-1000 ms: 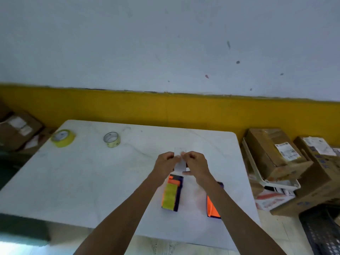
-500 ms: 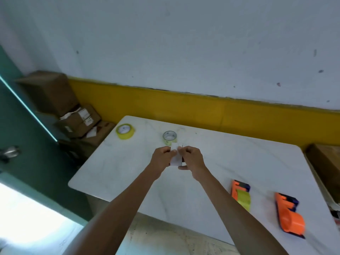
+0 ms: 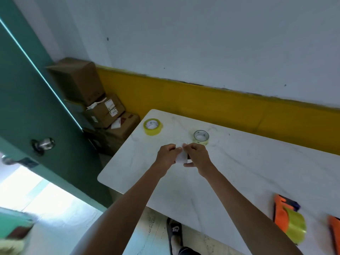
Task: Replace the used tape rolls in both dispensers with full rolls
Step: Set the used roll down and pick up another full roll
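White marble-look table point(image 3: 248, 173) carries everything the job needs, and the scene suggests it is well along. Both hands are raised over the middle of it: the left hand point(image 3: 166, 156) and the right hand point(image 3: 197, 156) pinch a small pale strip point(image 3: 181, 157) between fingertips and thumbs, a narrow grip on each side; it looks like a loose piece of tape or paper, though I cannot tell which. Just beyond the right hand, a thin clear roll point(image 3: 201, 137) lies flat, mostly core, so it reads as a used one. Farther left, near the table's corner, a thicker yellow roll point(image 3: 153, 126) also lies flat; I cannot tell whether it is full or spent. At the right edge, well apart from the hands, an orange dispenser point(image 3: 284, 215) lies with a broad yellow-green roll point(image 3: 296, 228) mounted in it, which I judge to be a fresh one already fitted. A second dispenser point(image 3: 334, 232) is cut off by the frame, so its load is hidden. What seems left is getting rid of the strip and, possibly, checking that second dispenser.
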Demonstrator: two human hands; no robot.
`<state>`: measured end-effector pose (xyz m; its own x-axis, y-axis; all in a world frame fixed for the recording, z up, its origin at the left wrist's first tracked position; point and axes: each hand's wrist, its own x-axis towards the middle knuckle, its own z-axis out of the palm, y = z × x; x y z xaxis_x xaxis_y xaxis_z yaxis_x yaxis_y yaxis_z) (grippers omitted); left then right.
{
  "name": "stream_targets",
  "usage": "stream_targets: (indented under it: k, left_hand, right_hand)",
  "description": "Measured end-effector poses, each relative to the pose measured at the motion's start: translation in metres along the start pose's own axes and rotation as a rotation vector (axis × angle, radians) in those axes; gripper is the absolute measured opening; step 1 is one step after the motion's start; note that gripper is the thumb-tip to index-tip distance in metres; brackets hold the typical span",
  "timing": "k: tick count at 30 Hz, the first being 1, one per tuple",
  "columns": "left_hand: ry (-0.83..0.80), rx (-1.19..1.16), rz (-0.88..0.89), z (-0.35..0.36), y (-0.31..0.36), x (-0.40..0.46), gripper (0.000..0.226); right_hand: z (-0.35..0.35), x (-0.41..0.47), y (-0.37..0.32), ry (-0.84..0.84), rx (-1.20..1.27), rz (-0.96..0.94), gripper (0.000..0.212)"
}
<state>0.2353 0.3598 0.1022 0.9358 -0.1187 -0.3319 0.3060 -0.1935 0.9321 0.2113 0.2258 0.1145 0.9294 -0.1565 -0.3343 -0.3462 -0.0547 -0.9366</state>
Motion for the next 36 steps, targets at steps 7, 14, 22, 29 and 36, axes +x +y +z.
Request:
stream_targets:
  k: [7, 14, 22, 29, 36]
  left_hand:
    - [0.009, 0.035, -0.081, -0.029, 0.001, 0.083, 0.022]
    - [-0.025, 0.082, -0.153, -0.038, -0.004, 0.158, 0.009]
    - [-0.078, 0.094, -0.220, -0.035, -0.004, 0.212, 0.012]
    - [-0.087, 0.260, -0.136, -0.036, -0.013, 0.251, 0.032]
    - [-0.164, 0.904, 0.329, -0.031, -0.017, 0.277, 0.028]
  right_hand:
    - [0.033, 0.084, -0.004, 0.008, 0.018, 0.051, 0.028]
    - [0.049, 0.160, 0.010, 0.045, 0.079, 0.161, 0.026]
    - [0.051, 0.210, 0.012, 0.077, 0.066, 0.237, 0.021]
    - [0.055, 0.241, 0.014, 0.134, 0.060, 0.283, 0.024]
    - [0.055, 0.258, 0.019, 0.273, -0.118, 0.283, 0.034]
